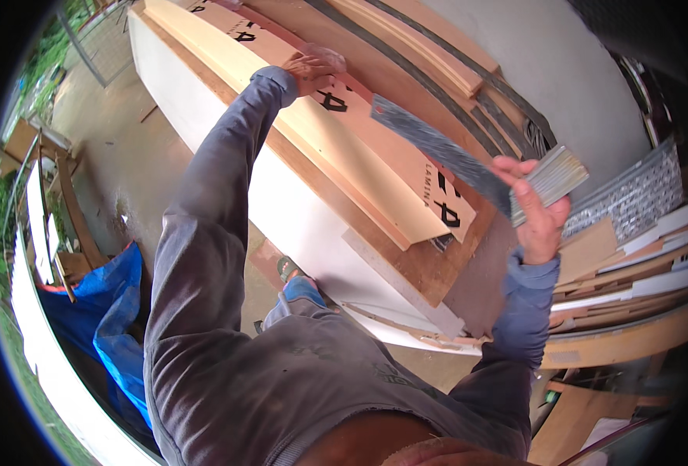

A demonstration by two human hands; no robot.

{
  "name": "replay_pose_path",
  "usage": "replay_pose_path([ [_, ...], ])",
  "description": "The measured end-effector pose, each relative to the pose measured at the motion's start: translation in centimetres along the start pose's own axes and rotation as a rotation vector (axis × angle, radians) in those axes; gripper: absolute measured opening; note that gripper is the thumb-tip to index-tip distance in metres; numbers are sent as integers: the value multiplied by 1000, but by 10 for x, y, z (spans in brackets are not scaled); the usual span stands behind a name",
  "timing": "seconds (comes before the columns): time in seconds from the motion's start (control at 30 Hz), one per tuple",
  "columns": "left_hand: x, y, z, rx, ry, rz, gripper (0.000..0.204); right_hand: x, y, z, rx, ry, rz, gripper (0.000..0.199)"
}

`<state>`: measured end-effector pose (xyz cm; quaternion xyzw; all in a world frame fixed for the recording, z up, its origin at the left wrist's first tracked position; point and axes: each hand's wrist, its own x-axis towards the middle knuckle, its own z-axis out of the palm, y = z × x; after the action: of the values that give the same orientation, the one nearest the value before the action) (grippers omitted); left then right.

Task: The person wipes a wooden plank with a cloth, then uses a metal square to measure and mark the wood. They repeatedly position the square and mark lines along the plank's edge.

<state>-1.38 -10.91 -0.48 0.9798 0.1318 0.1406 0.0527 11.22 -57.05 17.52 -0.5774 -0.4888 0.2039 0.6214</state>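
Note:
My right hand (542, 213) is closed around the ribbed grey grip of a handsaw (445, 151). Its dark, tapering blade points up and to the left, over the brown printed cardboard (406, 159), and has a hole near the tip. Too blurred to make out are any teeth along its edges. My left hand (310, 74) lies on the cardboard farther along, fingers stretched to the right, next to a bit of clear plastic film (328, 56). A long pale yellow board (336, 167) runs beside the cardboard, just below my left wrist.
Beneath these is a long bench with a wooden top (429, 276) and white side (297, 210). Wood strips (437, 58) lie beyond it, and stacked offcuts (631, 303) fill the right. A blue tarp (114, 303) lies at left; my sandalled foot (288, 269) stands beside the bench.

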Motion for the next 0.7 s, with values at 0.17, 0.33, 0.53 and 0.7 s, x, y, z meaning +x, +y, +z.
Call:
replay_pose_path([
  [0.17, 4, -1, -9, -142, -85, 37, 48, 53, 25, 50, -137, -138, -23, 23],
  [0.33, 15, 5, -44, -99, -231, 278, 39, 104, 44, 83, -172, -127, -21, 20],
  [0.53, 29, -44, 23, -254, 110, 185, 28, 107, 53, 78, 19, -60, -186, 28],
  [0.7, 26, -45, 50, -89, 481, 155, 26, 98, 55, 85, -18, -98, -265, 26],
])
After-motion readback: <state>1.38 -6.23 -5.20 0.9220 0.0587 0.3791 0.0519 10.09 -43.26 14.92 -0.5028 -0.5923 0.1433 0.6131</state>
